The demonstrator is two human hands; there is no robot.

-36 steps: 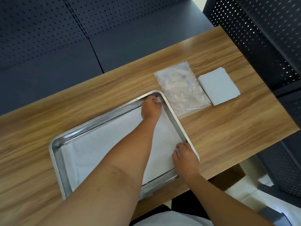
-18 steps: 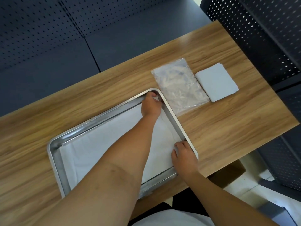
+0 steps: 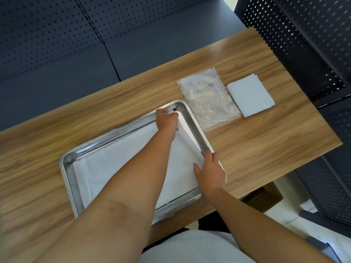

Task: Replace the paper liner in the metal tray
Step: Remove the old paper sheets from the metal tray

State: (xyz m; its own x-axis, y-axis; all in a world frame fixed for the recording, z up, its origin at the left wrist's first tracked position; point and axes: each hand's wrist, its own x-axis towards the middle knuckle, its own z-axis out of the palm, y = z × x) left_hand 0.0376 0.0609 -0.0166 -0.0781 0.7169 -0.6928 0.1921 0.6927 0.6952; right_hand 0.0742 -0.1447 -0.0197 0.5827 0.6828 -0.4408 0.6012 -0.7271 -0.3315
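**Hands work the liner at the tray's right side**

Both hands are inside the tray (image 3: 65, 168), well apart. Left hand (image 3: 166, 120) reaches to the far right corner, fingers curled and pinching the liner (image 3: 114, 168) there, where the paper's edge is lifted against the wall. Right hand (image 3: 209, 168) lies flat with straight fingers, pressing the liner down along the right wall near the front corner. White and creased, the liner covers most of the tray floor. On the tabletop (image 3: 266, 145), just beside the tray's far right corner, lies a clear plastic bag (image 3: 207, 99), and touching its right edge a folded white sheet (image 3: 249, 94).
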